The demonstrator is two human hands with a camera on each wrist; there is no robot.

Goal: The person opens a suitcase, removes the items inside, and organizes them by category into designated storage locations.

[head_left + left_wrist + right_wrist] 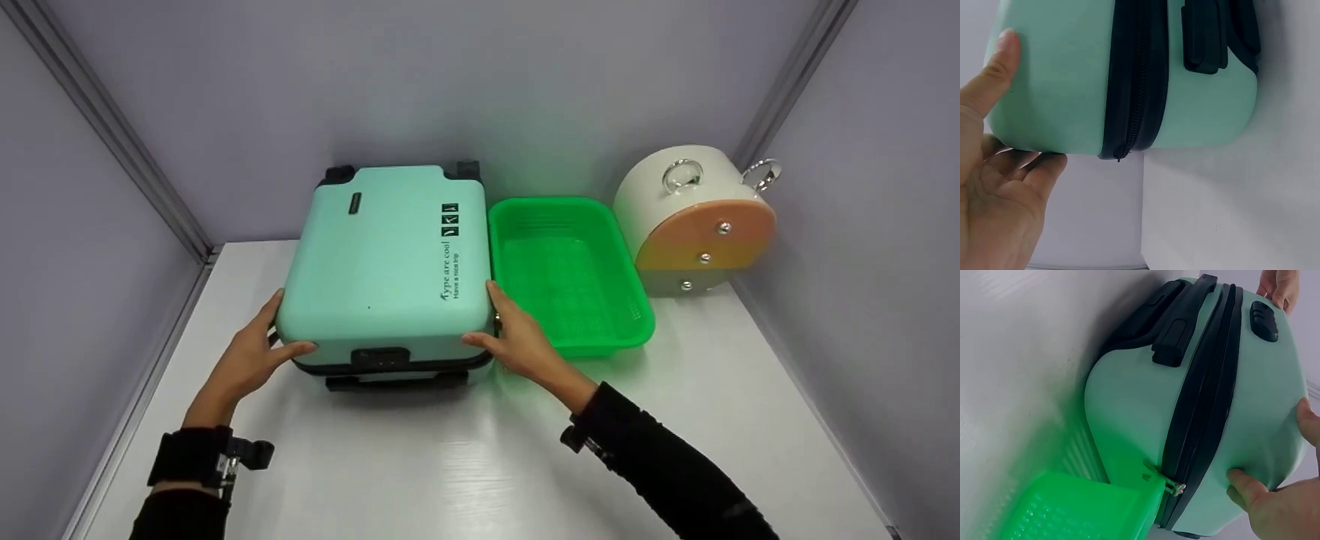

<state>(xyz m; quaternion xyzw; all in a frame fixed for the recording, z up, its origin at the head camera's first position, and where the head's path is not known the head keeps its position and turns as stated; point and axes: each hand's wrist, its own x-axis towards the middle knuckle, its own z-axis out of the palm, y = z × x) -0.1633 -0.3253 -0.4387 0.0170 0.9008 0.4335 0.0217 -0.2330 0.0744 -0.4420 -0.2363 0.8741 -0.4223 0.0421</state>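
Partly, the fingers of the left hand (251, 356) and the right hand (521, 341) are hidden behind the near corners of the mint-green suitcase (382, 262), seen left of centre with its lettered face up. By each grip a corner is grasped, thumb on the shell and fingers against the side. Whether the near end is rested on the white surface (360, 480) or slightly raised cannot be told. In the right wrist view, the right hand is cut off by the frame's right edge.

Down the lid's right side, "Type are cool" and "Have a nice trip" can be read (the first initial is ornate), below black pictograms (450, 220); the dark badge (355, 203) at its upper left is too small to be read.

Just beside the suitcase, right of centre, a green basket (645, 330) is placed; by it part of the case is covered in the right wrist view. At upper right, a white round box (660, 172) with silver knobs is seen.
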